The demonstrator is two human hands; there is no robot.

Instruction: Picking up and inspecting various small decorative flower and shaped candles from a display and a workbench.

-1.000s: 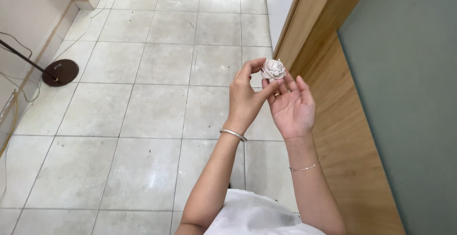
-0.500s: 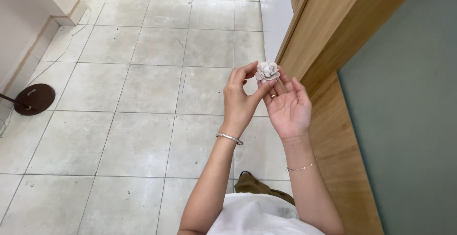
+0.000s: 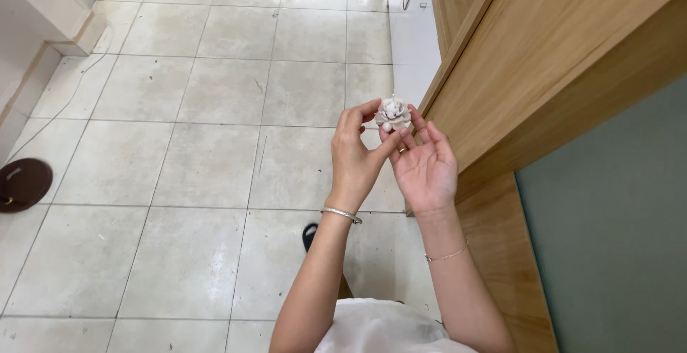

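A small pale flower-shaped trinket [image 3: 393, 113] is held up in front of me above the tiled floor. My left hand [image 3: 358, 154] pinches it between thumb and fingertips, back of the hand towards me, a silver bangle on the wrist. My right hand [image 3: 425, 165] is beside it, palm up and fingers spread, its fingertips touching the trinket from the right; a thin chain bracelet sits on that wrist.
A wooden panel [image 3: 544, 74] with a grey-green surface [image 3: 615, 217] fills the right side. A white cabinet [image 3: 411, 31] stands at the top. A dark round lamp base [image 3: 23, 185] and a cable lie at the left. My dark shoe [image 3: 309, 235] shows below.
The view has shifted, so the lamp base slid towards the left edge and the wooden panel looms larger. Both hands keep the same hold on the trinket.
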